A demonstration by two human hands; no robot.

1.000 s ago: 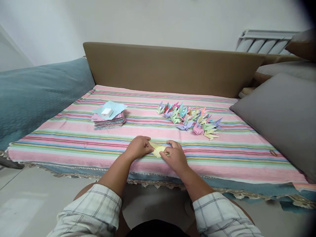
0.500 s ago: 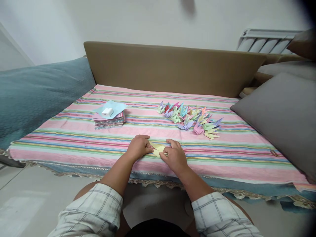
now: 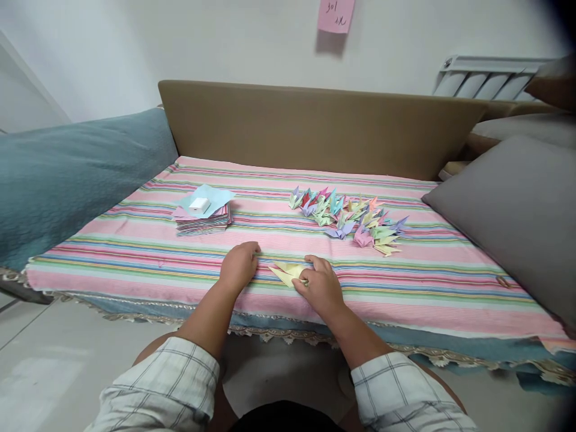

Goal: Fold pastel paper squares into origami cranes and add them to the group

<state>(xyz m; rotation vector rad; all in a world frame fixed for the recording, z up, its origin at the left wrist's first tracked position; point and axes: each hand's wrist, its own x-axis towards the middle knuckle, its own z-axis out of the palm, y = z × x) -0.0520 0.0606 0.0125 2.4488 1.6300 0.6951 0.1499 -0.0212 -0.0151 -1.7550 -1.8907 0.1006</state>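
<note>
A partly folded piece of yellow origami paper (image 3: 293, 272) lies low over the striped cover, its two narrow points spread apart at the left end. My right hand (image 3: 320, 287) pinches its right end between thumb and fingers. Apart from the paper, to its left, is my left hand (image 3: 239, 268), with bent fingers slightly apart and nothing visible in them. Several folded paper cranes (image 3: 342, 230) in many colours sit in a cluster beyond my right hand.
Farther left, a stack of square paper (image 3: 203, 227) carries a small white box-like object (image 3: 200, 206). The striped cover (image 3: 135, 252) lies over the sofa seat. A grey cushion (image 3: 508, 210) leans at right; a brown backrest (image 3: 315, 129) rises behind. A pink note (image 3: 335, 16) hangs on the wall.
My left hand has let go of the yellow paper and moved left. The paper's left points now show. My right hand keeps its hold. The view has tilted up slightly, revealing the pink note.
</note>
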